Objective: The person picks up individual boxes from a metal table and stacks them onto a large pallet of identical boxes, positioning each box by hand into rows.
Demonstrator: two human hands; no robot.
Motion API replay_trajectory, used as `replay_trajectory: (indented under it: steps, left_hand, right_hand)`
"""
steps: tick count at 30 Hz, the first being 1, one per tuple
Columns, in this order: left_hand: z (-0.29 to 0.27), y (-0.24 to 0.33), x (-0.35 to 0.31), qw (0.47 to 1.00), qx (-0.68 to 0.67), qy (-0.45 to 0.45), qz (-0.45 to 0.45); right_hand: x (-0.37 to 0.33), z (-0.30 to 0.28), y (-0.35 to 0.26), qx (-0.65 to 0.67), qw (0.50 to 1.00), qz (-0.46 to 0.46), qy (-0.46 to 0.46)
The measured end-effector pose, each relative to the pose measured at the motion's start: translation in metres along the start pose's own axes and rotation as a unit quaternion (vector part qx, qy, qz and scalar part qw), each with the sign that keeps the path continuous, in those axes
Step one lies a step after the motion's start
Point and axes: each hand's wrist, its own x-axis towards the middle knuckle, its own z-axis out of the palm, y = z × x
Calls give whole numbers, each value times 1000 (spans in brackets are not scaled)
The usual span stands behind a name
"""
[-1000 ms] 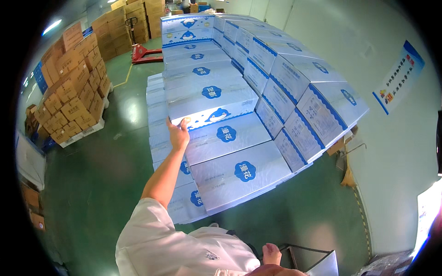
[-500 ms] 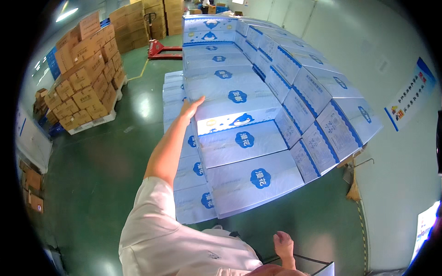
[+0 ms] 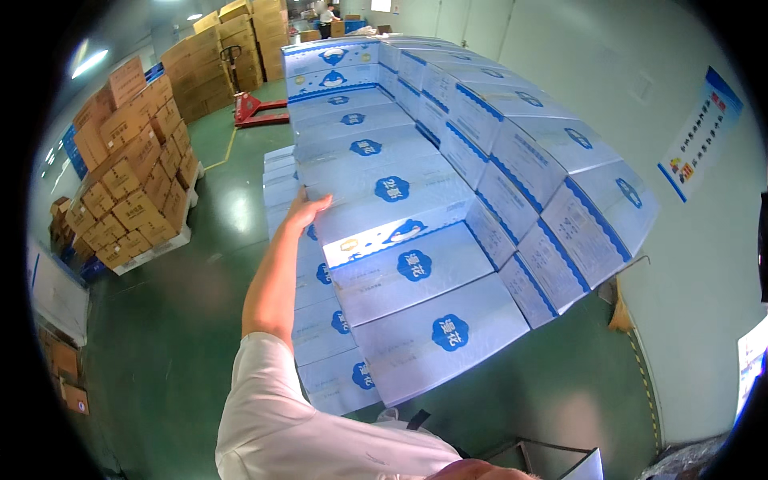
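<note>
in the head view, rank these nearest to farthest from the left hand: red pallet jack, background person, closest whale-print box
1. Whale-print box: nearest, with the left hand at its left edge.
2. Red pallet jack: farther ahead, to the left.
3. Background person: farthest, near the top edge.

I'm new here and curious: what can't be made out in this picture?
In the head view:
Right hand: not in view.
Left hand: palm hidden by the back of the hand.
Blue-and-white cartons: contents hidden by closed cardboard.
Distant worker: hands too small.
Dark-framed object: cut off by the lower edge.
</note>
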Motion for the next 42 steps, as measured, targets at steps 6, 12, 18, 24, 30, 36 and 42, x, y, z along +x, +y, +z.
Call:
replay_trajectory:
  steps: [6, 12, 18, 24, 30, 36, 42]
  left_hand:
    - [-8, -15, 21, 995, 82, -19, -50]
    - [-16, -33, 30, 993, 110, 42, -29]
    - [0, -28, 65, 997, -24, 65, -25]
    - [-8, -15, 55, 1000, -4, 26, -13]
    - [-1, -23, 49, 999, -27, 40, -15]
    - [4, -39, 62, 993, 11, 83, 83]
    - [15, -24, 55, 972, 148, 174, 61]
  right_hand:
    - [92, -43, 3, -382, 865, -296, 136]
    - [33, -175, -248, 550, 792, -256, 62]
    - [1, -227, -361, 557, 778, -282, -65]
    - [-13, -232, -387, 491, 835, -233, -81]
    - [-7, -225, -380, 506, 836, -193, -89]
    - [12, -221, -370, 512, 823, -215, -116]
    - [17, -222, -367, 492, 839, -211, -98]
